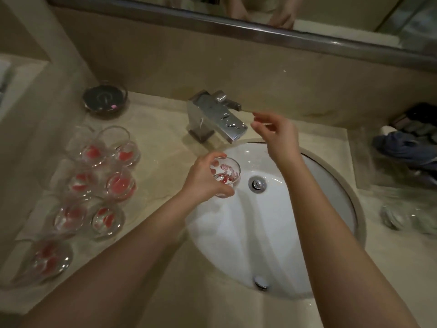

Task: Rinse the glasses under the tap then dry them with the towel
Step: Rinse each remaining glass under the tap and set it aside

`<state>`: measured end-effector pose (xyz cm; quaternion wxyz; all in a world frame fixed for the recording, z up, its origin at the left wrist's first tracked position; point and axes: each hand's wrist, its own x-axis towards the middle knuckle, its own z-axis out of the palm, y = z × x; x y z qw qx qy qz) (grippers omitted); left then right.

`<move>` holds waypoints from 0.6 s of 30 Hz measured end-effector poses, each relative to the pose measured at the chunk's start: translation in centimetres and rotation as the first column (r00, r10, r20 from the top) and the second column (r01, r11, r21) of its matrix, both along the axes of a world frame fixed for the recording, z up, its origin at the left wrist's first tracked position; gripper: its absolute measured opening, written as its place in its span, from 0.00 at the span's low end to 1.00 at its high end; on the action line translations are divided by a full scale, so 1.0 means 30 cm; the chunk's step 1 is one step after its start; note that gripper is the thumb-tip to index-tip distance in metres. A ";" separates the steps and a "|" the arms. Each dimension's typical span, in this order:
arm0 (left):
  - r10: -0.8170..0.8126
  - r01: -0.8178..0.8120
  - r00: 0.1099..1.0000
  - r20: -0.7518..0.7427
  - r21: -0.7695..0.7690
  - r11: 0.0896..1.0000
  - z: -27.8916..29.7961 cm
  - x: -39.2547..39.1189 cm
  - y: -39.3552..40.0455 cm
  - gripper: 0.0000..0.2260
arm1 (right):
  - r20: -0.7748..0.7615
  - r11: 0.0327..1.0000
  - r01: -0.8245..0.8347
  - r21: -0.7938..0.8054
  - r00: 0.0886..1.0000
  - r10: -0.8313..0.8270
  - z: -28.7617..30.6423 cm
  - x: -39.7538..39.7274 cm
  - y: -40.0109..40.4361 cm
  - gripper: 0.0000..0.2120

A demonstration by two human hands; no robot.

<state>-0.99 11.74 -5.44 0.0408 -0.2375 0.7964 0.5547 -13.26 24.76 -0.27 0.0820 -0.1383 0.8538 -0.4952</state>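
My left hand (pixel 203 179) grips a clear glass with red marks (pixel 227 172) over the left edge of the white sink (pixel 319 185), just below the spout of the chrome tap (pixel 216 114). No water runs from the tap. My right hand (pixel 275 136) hovers empty with relaxed fingers beside the tap, to the right of its spout and near the lever. Several more clear glasses with red marks (pixel 99 183) stand in rows on the counter to the left of the sink. A bluish cloth (pixel 406 147) lies bunched at the right.
A dark round dish (pixel 105 99) sits at the back left of the beige counter. The drain plug (pixel 257 183) is in the middle of the basin. Clear glassware (pixel 406 217), blurred, lies on the counter at the right. A mirror edge (pixel 236 26) runs above the backsplash.
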 end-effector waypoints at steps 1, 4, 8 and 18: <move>0.000 0.000 1.000 0.005 0.005 1.000 -0.005 -0.013 0.000 0.36 | 0.006 1.000 -0.008 -0.001 1.000 0.008 -0.006 -0.029 -0.027 0.13; -0.017 0.017 1.000 0.017 0.010 1.000 -0.017 -0.047 -0.006 0.38 | 0.023 0.999 -0.042 0.001 0.999 0.042 -0.031 -0.088 -0.099 0.16; 0.000 -0.001 1.000 0.012 0.071 0.997 -0.022 -0.087 -0.016 0.38 | 0.021 0.999 -0.045 0.019 0.999 0.045 -0.055 -0.126 -0.160 0.14; 0.032 -0.035 0.999 0.020 0.196 0.980 -0.027 -0.141 -0.015 0.36 | -0.047 0.997 -0.063 0.037 0.997 0.065 -0.054 -0.190 -0.170 0.10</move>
